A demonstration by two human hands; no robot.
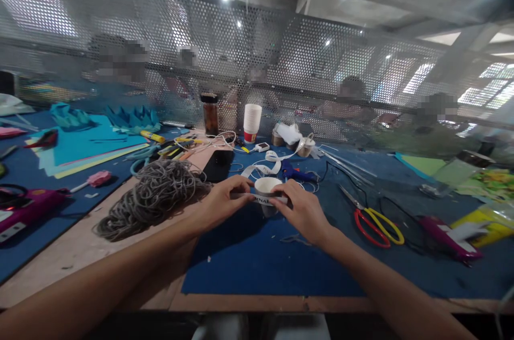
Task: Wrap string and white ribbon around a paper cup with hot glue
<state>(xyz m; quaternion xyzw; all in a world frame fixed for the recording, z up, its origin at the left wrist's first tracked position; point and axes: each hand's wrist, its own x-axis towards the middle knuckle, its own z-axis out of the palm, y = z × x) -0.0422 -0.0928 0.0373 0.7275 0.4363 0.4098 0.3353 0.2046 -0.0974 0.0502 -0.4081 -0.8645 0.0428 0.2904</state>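
A small round cup-like piece (268,184) with a pale rim sits in front of me over the blue mat. Across its near side runs a white ribbon (263,200) with dark printed letters. My left hand (219,202) pinches the ribbon at the cup's left side, thumb and forefinger closed. On the right, my right hand (305,214) has its thumb and fingers closed on the ribbon against the cup. More white ribbon curls behind the cup. A blue glue gun (297,173) lies just beyond my right hand.
Grey yarn (155,195) is heaped at left, beside a black phone (219,164). Scissors (377,225) with red and yellow handles lie right. Stacked paper cups (252,121) and a dark jar (210,115) stand before a perforated metal screen (281,61). A purple power strip (452,238) lies far right.
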